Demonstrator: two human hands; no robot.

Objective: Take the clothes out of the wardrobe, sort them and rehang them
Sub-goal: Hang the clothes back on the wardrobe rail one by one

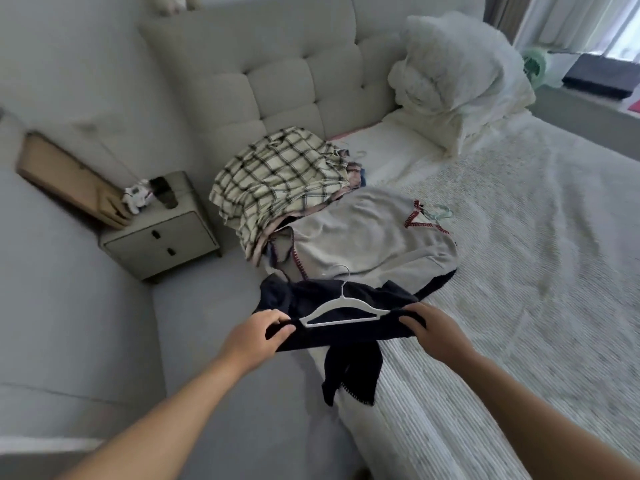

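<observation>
- Pale bedding covers the bed (519,271), which fills the right side of the head view, with a tufted headboard (277,71) at its far end.
- White pillows (457,81) are heaped on the bed against the headboard's right part.
- A checked shirt (280,178) tops a pile of folded clothes on the bed's left edge, below the headboard.
- A grey sweater (367,233) with red stitching lies spread on the bed just on the near side of that pile, touching it; a pale green hanger (441,213) lies by its collar.
- A dark navy garment (346,327) lies over the bed's left edge, on the near side of the grey sweater and overlapping its hem; one part hangs down the side of the bed.
- A white hanger (341,308) lies on the navy garment, hook pointing toward the grey sweater.
- The left hand (259,336) grips the garment's left end, fingers (277,329) curled round the cloth.
- The right hand (434,332) grips its right end, fingers curled over the fabric near the hanger's right arm.
- A grey nightstand (162,230) with two drawers stands on the floor left of the bed; a small white toy (136,197) sits on top of it.
</observation>
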